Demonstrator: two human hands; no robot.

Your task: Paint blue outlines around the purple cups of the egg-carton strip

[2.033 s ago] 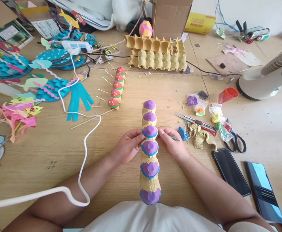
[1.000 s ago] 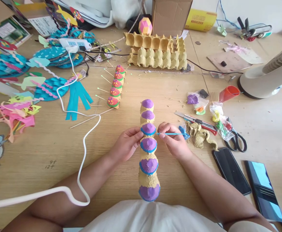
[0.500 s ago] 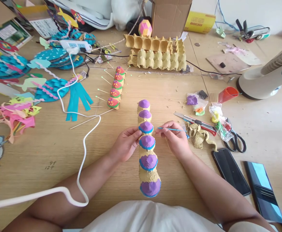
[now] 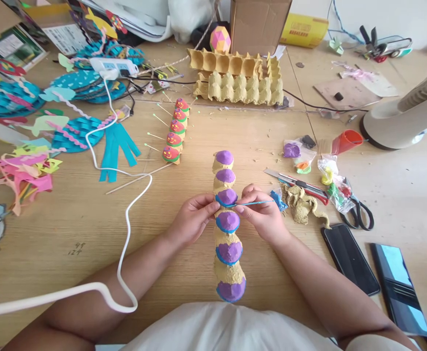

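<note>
A strip of egg carton (image 4: 228,239) with several bumps capped in purple clay points away from my body. Blue edging lines the nearer bumps, up to the third from the far end. My left hand (image 4: 196,214) pinches the strip's left side at that third bump. Between the thumb and fingers of my right hand (image 4: 260,212) is a thin blue tool (image 4: 255,202), its tip touching the blue edge of the same bump. Blue clay (image 4: 279,200) lies just right of my right hand.
Craft knife (image 4: 301,184), scissors (image 4: 361,212), brown clay (image 4: 301,207) and two phones (image 4: 350,258) lie right. A finished-looking red and green strip (image 4: 175,131) with pins stands behind left. Egg cartons (image 4: 244,88) are at the back; a white cable (image 4: 127,229) crosses my left forearm.
The carton strip has shifted slightly right and tilted. My right hand has moved in, so the tool's tip now meets the third bump; more of the blue clay shows.
</note>
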